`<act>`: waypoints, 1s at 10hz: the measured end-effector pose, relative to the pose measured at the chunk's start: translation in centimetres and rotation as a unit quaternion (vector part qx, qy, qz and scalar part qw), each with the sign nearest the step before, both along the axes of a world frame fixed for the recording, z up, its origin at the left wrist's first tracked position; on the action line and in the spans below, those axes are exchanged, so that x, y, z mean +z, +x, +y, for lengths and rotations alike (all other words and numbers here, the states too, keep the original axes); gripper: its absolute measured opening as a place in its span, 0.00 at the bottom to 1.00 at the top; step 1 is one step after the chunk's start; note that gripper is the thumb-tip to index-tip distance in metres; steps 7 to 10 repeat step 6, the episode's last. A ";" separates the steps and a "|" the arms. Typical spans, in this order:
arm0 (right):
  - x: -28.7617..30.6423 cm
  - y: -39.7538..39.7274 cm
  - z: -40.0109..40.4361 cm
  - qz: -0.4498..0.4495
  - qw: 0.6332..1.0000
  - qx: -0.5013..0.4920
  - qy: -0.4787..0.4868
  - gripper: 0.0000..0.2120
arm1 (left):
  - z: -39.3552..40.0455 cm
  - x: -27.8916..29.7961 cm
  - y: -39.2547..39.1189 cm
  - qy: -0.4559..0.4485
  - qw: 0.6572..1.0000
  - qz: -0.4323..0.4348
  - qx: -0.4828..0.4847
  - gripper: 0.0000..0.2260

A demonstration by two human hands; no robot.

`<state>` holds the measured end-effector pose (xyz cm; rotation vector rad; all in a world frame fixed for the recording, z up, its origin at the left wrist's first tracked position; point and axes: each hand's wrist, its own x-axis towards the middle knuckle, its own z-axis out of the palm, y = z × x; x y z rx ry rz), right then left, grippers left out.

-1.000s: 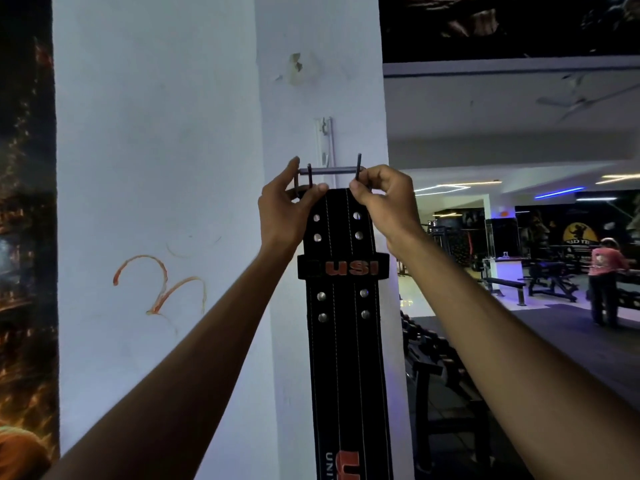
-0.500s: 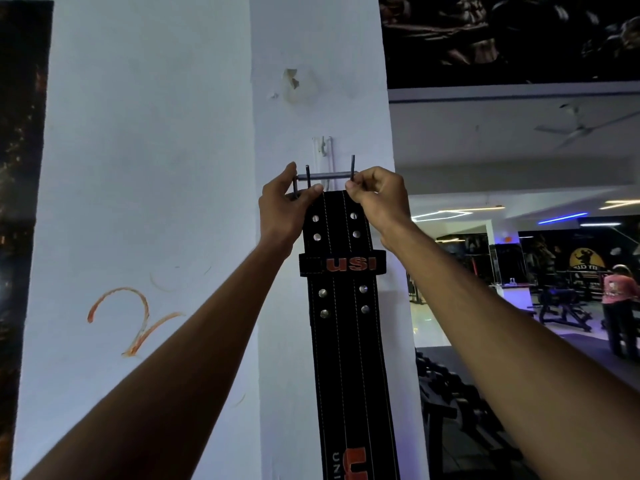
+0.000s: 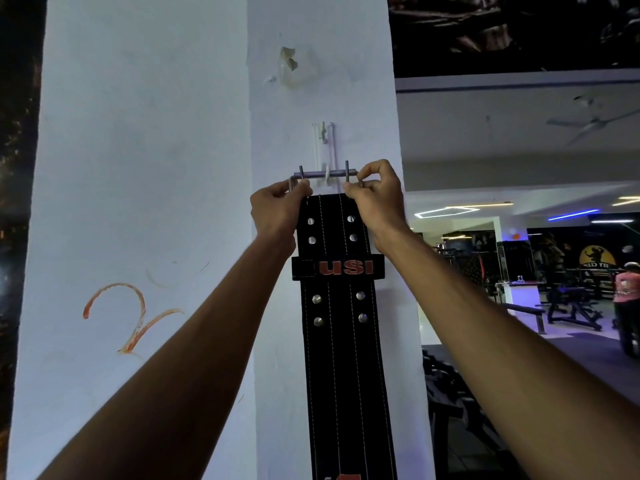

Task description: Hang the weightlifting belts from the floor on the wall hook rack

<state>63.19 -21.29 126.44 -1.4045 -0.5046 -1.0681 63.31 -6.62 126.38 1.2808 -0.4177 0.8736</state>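
Both arms are stretched up against the white pillar [image 3: 156,168], and the black weightlifting belt [image 3: 341,358] hangs straight down its near face, running out of the bottom of the view. The left hand [image 3: 277,211] is pinched on the left end of the belt's metal buckle [image 3: 325,174], fingers curled tight around the frame, while the right hand [image 3: 375,199] pinches the right end the same way. The buckle's bar sits level across the white wall hook [image 3: 323,157], right at the hook's lower curl, with the two prongs standing upright either side of it; whether the bar rests in the hook or only against it, I cannot tell. Silver rivets dot the belt, and a black loop with red "USI" lettering wraps it just below the hands. An orange scribble [image 3: 131,320] marks the pillar's left face. Far right, a person in a pink top [image 3: 627,289] stands among gym benches.
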 end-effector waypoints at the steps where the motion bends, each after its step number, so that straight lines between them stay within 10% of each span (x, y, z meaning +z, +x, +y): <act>1: 0.1 -0.1 0.4 0.009 0.999 -0.033 -0.024 0.05 | -0.1 0.2 -0.5 -0.007 1.000 0.025 -0.015 0.05; 3: -1.3 -1.3 0.3 -0.002 0.997 -0.050 -0.053 0.06 | 0.4 -1.0 -1.8 0.034 0.999 -0.013 -0.032 0.07; 5: -5.4 -3.6 0.1 -0.045 0.984 -0.153 -0.072 0.07 | 1.6 -4.8 -3.5 0.101 0.991 -0.010 0.085 0.30; 10: -7.7 -5.3 0.2 -0.100 0.966 -0.219 -0.091 0.09 | 1.8 -7.0 -5.1 0.116 0.975 -0.042 0.183 0.24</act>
